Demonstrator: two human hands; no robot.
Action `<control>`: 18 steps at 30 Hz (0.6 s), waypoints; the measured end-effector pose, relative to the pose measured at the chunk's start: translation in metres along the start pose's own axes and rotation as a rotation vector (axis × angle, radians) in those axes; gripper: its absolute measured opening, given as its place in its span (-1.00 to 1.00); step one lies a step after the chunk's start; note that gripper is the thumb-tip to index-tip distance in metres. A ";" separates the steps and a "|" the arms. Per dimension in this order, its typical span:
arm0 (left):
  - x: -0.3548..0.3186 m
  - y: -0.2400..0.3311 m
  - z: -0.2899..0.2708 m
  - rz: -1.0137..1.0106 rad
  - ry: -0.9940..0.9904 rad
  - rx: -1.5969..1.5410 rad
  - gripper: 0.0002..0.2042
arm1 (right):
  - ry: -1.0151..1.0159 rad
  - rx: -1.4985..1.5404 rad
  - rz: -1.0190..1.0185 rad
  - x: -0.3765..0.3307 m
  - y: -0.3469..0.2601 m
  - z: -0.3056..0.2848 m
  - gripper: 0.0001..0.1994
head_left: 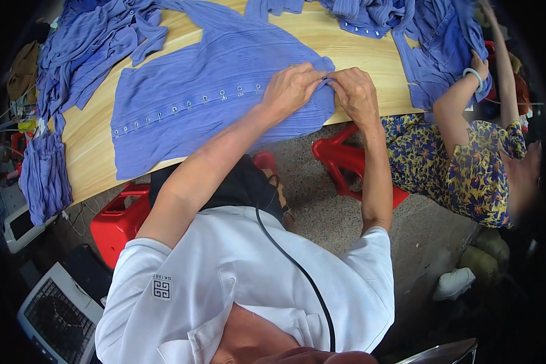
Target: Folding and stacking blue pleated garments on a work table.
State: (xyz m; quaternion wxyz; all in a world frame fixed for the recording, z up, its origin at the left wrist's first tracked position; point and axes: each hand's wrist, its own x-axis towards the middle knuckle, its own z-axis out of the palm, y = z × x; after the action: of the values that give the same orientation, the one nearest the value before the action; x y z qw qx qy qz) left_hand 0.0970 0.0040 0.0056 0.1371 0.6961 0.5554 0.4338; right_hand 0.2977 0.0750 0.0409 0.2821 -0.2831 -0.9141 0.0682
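A blue-violet ribbed knit garment (188,79) lies spread on the wooden table in front of me. Along its length runs a row of small metal rings or hooks, from the left hem toward my hands. My left hand (292,88) is closed in a pinch on the garment's right-hand edge, its back facing up. Close beside it, my right hand (358,97) pinches the same edge with thumb and forefinger. A small fold of cloth shows between the two hands. Exactly what the fingertips grip within that fold is hidden.
More blue-violet garments are heaped at the table's (91,164) far left (91,48) and far right (437,48); one hangs over the left edge. On the right, a person in a floral top (449,164) handles cloth. Red stools (118,224) stand below, with a keyboard (60,315) at lower left.
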 end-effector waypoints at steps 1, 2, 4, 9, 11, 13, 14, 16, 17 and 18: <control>0.000 -0.001 0.000 -0.007 -0.001 0.000 -0.82 | -0.005 0.005 0.000 0.001 -0.001 0.000 -0.82; 0.000 -0.003 0.000 0.012 0.027 -0.016 -0.83 | -0.001 0.010 0.016 0.003 -0.001 0.000 -0.83; 0.000 -0.008 0.001 0.024 0.055 -0.031 -0.84 | -0.001 0.021 0.032 0.004 -0.002 0.003 -0.84; 0.002 -0.014 0.004 0.002 0.054 -0.055 -0.88 | -0.047 0.033 0.028 0.006 0.001 0.005 -0.86; 0.003 -0.014 0.003 -0.030 0.049 -0.049 -0.89 | -0.056 0.038 0.036 0.007 0.004 0.005 -0.86; 0.005 -0.014 0.002 -0.060 0.046 -0.046 -0.89 | -0.064 0.040 0.044 0.010 0.005 0.006 -0.86; 0.006 -0.016 0.002 -0.037 0.052 -0.044 -0.90 | -0.064 0.023 0.036 0.014 0.004 0.006 -0.85; 0.005 -0.018 0.002 -0.018 0.060 -0.041 -0.90 | -0.067 0.008 0.026 0.017 0.003 0.007 -0.85; 0.006 -0.019 0.002 -0.010 0.077 -0.050 -0.90 | -0.056 0.022 0.037 0.019 0.003 0.007 -0.85; 0.006 -0.020 0.002 -0.001 0.093 -0.059 -0.90 | -0.044 0.036 0.047 0.020 0.004 0.008 -0.85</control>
State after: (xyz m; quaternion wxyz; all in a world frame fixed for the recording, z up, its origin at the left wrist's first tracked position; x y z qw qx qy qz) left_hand 0.0855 0.0173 -0.0065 0.1319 0.6704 0.5486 0.4820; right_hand 0.2815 0.0894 0.0426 0.2652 -0.2978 -0.9118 0.0977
